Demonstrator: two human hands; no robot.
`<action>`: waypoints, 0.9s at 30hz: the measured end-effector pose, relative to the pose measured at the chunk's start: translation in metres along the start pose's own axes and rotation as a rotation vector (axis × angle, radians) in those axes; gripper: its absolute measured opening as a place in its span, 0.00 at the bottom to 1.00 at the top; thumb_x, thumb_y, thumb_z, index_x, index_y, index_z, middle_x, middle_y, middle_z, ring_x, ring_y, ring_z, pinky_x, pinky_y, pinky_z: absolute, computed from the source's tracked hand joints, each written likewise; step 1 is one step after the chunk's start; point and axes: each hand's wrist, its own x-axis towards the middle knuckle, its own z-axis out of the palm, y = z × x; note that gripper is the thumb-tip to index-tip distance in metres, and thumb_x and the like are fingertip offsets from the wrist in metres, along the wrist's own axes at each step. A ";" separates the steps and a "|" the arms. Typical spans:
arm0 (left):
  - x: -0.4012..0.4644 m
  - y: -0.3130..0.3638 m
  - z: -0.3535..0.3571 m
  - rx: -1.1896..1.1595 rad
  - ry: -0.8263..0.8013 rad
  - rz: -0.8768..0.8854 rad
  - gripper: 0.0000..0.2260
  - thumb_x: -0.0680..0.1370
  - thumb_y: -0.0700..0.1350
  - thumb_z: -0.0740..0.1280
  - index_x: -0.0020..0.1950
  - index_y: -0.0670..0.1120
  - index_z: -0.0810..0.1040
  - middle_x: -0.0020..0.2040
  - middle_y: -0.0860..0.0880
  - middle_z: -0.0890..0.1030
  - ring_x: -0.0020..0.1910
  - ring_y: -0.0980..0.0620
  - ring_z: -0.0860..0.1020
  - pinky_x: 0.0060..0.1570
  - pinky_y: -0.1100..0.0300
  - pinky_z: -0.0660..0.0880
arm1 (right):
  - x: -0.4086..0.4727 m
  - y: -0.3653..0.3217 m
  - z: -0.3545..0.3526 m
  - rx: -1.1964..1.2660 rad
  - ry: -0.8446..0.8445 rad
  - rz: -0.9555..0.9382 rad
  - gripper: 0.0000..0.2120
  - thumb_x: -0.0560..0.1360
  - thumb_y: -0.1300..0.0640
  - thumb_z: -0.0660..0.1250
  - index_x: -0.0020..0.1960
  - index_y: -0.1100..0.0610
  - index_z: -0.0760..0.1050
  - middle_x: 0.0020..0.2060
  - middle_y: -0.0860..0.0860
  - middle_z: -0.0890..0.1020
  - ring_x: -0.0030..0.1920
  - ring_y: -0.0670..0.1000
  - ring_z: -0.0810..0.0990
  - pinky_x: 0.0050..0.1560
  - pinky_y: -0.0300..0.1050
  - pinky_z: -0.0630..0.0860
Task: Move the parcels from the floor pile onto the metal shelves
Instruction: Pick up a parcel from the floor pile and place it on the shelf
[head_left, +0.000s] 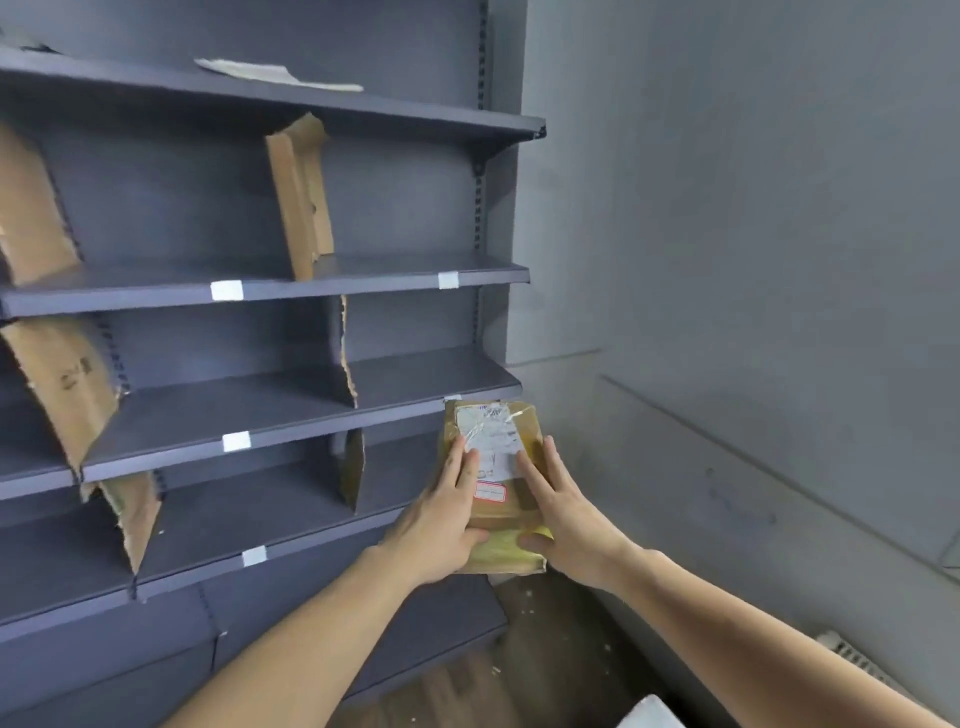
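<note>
A brown parcel (498, 514) wrapped in yellowish tape, with a white shipping label and a small red-edged sticker, is held in the air at the right end of the dark grey metal shelves (291, 410). My left hand (441, 525) grips its left side, fingers spread over the label. My right hand (563, 525) grips its right side, thumb under the near edge. The parcel's far end is level with the front edge of the third shelf from the top. The floor pile is out of view.
Torn cardboard dividers (298, 197) stand upright on the shelves and split them into bays. A flat pale packet (275, 73) lies on the top shelf. A grey wall (727, 260) closes the right side. Wood floor (467, 686) with white scraps lies below.
</note>
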 end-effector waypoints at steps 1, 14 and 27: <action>-0.007 -0.013 -0.004 0.000 0.009 -0.017 0.43 0.80 0.52 0.66 0.80 0.49 0.35 0.77 0.55 0.28 0.76 0.44 0.61 0.69 0.49 0.67 | 0.007 -0.013 0.005 0.007 -0.010 -0.012 0.49 0.78 0.57 0.69 0.79 0.48 0.32 0.75 0.51 0.27 0.79 0.55 0.45 0.73 0.41 0.60; -0.101 -0.133 -0.053 -0.016 0.077 -0.323 0.42 0.81 0.51 0.65 0.80 0.48 0.36 0.77 0.55 0.29 0.77 0.45 0.60 0.67 0.49 0.69 | 0.095 -0.145 0.073 -0.015 -0.188 -0.249 0.50 0.79 0.53 0.67 0.76 0.43 0.26 0.75 0.45 0.27 0.78 0.52 0.54 0.73 0.43 0.64; -0.139 -0.167 -0.043 0.005 0.098 -0.554 0.43 0.80 0.51 0.66 0.80 0.47 0.35 0.78 0.53 0.30 0.79 0.49 0.49 0.74 0.53 0.60 | 0.115 -0.195 0.112 -0.111 -0.289 -0.408 0.39 0.81 0.40 0.55 0.78 0.48 0.29 0.77 0.50 0.31 0.79 0.54 0.38 0.76 0.48 0.55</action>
